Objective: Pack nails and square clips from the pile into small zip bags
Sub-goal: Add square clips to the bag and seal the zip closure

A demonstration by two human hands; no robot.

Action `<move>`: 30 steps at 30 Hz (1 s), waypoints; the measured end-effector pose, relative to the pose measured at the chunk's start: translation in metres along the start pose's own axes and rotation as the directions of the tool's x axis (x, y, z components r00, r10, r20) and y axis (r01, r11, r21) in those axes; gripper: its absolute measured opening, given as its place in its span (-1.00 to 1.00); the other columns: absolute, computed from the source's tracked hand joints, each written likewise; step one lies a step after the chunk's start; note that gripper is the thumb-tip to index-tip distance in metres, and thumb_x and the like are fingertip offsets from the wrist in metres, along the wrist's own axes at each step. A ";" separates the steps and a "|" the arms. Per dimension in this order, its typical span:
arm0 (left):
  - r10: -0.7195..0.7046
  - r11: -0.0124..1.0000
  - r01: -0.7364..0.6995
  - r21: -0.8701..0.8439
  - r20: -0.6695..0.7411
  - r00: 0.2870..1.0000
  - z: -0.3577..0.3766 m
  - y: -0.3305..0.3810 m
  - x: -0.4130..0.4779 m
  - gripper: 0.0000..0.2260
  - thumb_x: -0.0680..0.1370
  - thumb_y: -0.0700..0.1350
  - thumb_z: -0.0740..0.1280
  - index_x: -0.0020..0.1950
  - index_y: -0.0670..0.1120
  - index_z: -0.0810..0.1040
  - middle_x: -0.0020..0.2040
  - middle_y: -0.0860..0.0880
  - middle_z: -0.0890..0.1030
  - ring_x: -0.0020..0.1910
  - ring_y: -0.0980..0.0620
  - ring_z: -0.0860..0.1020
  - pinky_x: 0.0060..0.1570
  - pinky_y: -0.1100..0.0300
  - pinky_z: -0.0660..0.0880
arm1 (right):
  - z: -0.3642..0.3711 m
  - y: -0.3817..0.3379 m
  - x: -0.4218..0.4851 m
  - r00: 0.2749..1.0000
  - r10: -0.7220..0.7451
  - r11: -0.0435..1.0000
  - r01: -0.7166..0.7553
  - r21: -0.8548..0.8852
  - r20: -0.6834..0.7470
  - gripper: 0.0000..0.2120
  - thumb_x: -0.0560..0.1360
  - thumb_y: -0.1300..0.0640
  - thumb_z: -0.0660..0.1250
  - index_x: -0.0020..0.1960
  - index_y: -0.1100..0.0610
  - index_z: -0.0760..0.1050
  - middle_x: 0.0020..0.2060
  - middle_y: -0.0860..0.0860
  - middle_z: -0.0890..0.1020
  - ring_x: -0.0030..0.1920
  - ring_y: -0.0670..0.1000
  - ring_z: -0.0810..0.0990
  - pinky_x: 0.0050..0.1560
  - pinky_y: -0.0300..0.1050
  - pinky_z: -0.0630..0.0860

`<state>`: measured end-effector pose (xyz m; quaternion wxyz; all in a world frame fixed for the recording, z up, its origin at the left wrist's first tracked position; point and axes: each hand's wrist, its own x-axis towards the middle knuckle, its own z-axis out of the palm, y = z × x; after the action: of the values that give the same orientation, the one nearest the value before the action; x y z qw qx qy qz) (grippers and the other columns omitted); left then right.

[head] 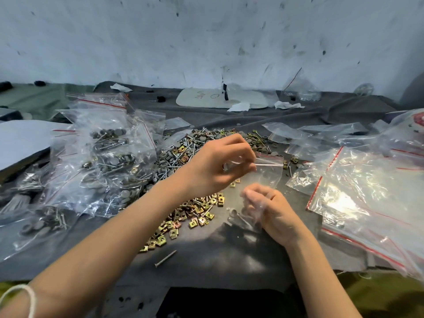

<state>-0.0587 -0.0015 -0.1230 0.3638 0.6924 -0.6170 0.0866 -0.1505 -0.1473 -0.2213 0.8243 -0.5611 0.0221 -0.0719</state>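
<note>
Dark grey cloth-covered counter (229,260) against a scuffed white wall (206,42).

Nearest: one loose nail (165,258) alone on the cloth, apart from both hands.

Right hand (273,212): fingers curled round the lower end of a small zip bag (267,177). A few grey-capped nails show through the plastic at its bottom.

Square clips (197,212): brass-coloured heap just left of that hand, between the two forearms.

Left hand (218,164), further out: fingers pinch the left end of the bag's zip strip.

Key geometry: the bag's long axis runs near-to-far with the mouth at the far end, and the zip line runs left-right, out from the left fingers. So the left hand owns the mouth and the right hand is nearer the clips. Can't tell whether the mouth is open or sealed.

My read: either clips go in next or the zip gets pressed shut. Either way the mouth has to stay steady under the left pinch.

Beyond the left hand: nails pile (183,152). Filled bags (107,152) stacked left, empty bags (367,191) right.

Far back: white board (213,98), paper scraps (239,107).
</note>
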 end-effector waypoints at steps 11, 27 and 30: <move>-0.314 0.949 0.314 0.015 -0.013 0.949 -0.030 -0.011 -0.026 -0.89 0.56 -0.20 0.30 0.02 -0.02 0.57 0.09 0.10 0.58 0.15 0.25 0.49 0.21 0.40 0.35 | -0.003 0.008 0.004 0.749 -0.568 0.754 0.307 -0.581 -0.342 -0.78 0.57 0.31 0.23 -0.14 0.02 0.45 -0.24 0.04 0.56 -0.28 -0.17 0.49 -0.24 -0.45 0.40; -0.677 0.663 0.406 0.629 0.273 0.684 -0.033 -0.034 -0.104 -0.85 0.48 -0.08 0.39 -0.04 0.07 0.45 -0.10 0.15 0.46 -0.10 0.13 0.42 -0.07 0.14 0.50 | 0.001 0.013 0.005 0.814 -0.493 0.699 0.159 -0.698 -0.308 -0.81 0.48 0.32 0.33 -0.19 0.05 0.49 -0.28 0.01 0.60 -0.33 -0.15 0.49 -0.29 -0.41 0.40; -0.686 0.683 0.456 0.571 0.284 0.670 -0.033 -0.032 -0.096 -0.89 0.47 -0.08 0.37 -0.08 0.03 0.45 -0.13 0.13 0.50 -0.14 0.12 0.46 -0.15 0.21 0.49 | 0.002 0.013 0.004 0.815 -0.491 0.716 0.178 -0.675 -0.307 -0.82 0.47 0.34 0.34 -0.20 0.08 0.50 -0.31 0.00 0.59 -0.35 -0.18 0.48 -0.30 -0.41 0.40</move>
<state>-0.0399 0.0936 -0.1664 0.0361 0.9173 -0.3909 -0.0674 -0.1456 -0.1414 -0.2325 0.5354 -0.7585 0.1360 -0.3458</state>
